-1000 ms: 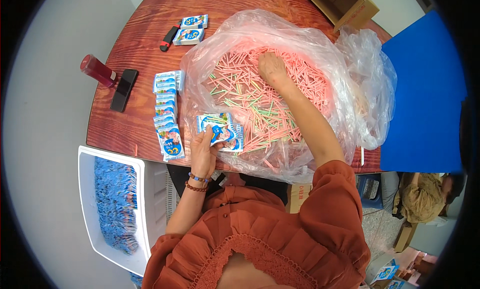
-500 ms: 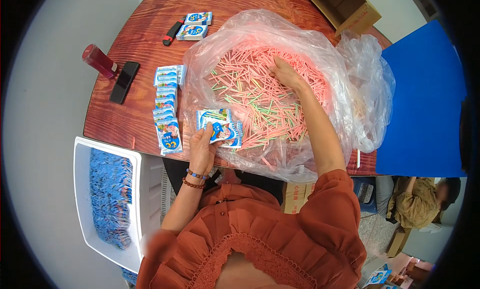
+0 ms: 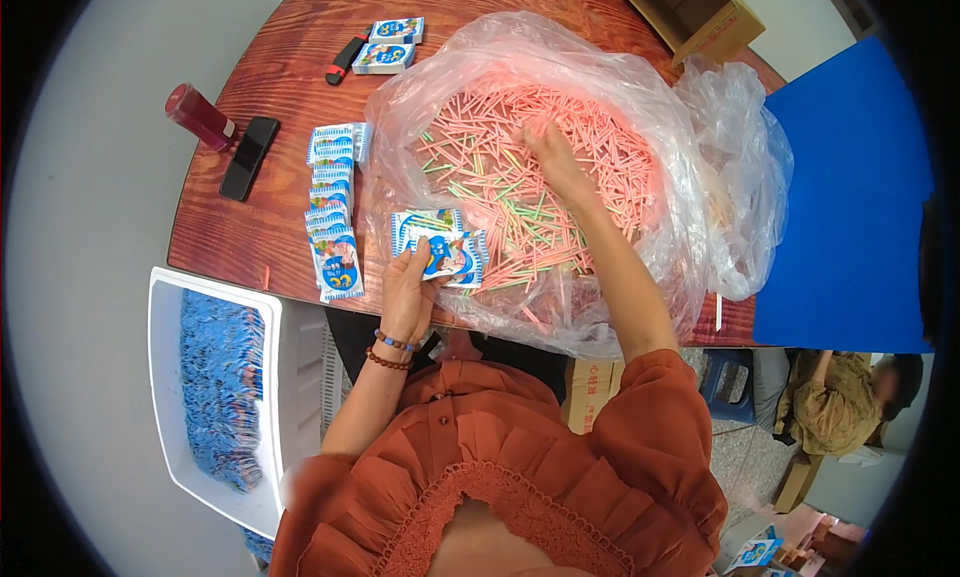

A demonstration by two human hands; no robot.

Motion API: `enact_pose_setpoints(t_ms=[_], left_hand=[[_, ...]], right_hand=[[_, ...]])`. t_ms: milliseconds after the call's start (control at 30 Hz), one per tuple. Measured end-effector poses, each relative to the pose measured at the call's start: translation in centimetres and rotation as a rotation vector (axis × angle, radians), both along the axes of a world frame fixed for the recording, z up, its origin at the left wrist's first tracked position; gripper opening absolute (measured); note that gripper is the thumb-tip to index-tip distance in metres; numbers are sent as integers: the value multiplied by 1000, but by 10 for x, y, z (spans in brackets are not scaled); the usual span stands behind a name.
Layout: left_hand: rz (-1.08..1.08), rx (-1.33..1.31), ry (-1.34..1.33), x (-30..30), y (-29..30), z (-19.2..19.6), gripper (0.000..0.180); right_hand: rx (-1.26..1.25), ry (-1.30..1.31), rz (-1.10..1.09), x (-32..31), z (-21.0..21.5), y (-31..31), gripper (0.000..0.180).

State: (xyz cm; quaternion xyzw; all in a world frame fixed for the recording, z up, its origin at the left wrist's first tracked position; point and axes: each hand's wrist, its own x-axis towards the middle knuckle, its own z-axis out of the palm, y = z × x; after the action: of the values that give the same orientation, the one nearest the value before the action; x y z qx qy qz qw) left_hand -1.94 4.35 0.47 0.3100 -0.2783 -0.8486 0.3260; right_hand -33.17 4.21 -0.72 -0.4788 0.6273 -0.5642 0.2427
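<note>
My left hand [image 3: 408, 287] is closed on a few small blue-and-white packets [image 3: 462, 254], held fanned over the near left edge of a clear plastic bag [image 3: 400, 117]. A few green and yellow sticks lie across the rearmost packet. Thin sticks [image 3: 480, 127], mostly pink with some green and yellow, fill the wide-open bag. My right hand [image 3: 560, 165] reaches down into them, its fingers curled together among the pink sticks. Whatever its fingertips grip is hidden. Left of the bag, more packets [image 3: 333, 212] lie overlapped in a row on the wooden table [image 3: 290, 77].
A phone [image 3: 249, 159], a red-capped bottle [image 3: 200, 117], a red-and-black cutter [image 3: 346, 60] and two packet stacks [image 3: 390, 57] stand beyond. A white tub [image 3: 158, 377] of blue packets is lower left. At right are crumpled plastic [image 3: 745, 177], a blue board [image 3: 850, 197], a carton [image 3: 720, 32] and another person [image 3: 830, 407].
My right hand has shifted left and slightly nearer within the sticks, its fingers more curled. The left hand keeps hold of the packets in nearly the same place.
</note>
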Motion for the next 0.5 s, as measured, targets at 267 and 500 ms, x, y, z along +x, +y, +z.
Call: enact_pose_setpoints(t_ms=[267,500], left_hand=[[71,5,7,-11,-5,21,21],[83,-17,71,-34,-9,24,26]], right_hand=[[-170,-178,-86,42,42,10,17],[-568,-486,20,152,87,48,13]])
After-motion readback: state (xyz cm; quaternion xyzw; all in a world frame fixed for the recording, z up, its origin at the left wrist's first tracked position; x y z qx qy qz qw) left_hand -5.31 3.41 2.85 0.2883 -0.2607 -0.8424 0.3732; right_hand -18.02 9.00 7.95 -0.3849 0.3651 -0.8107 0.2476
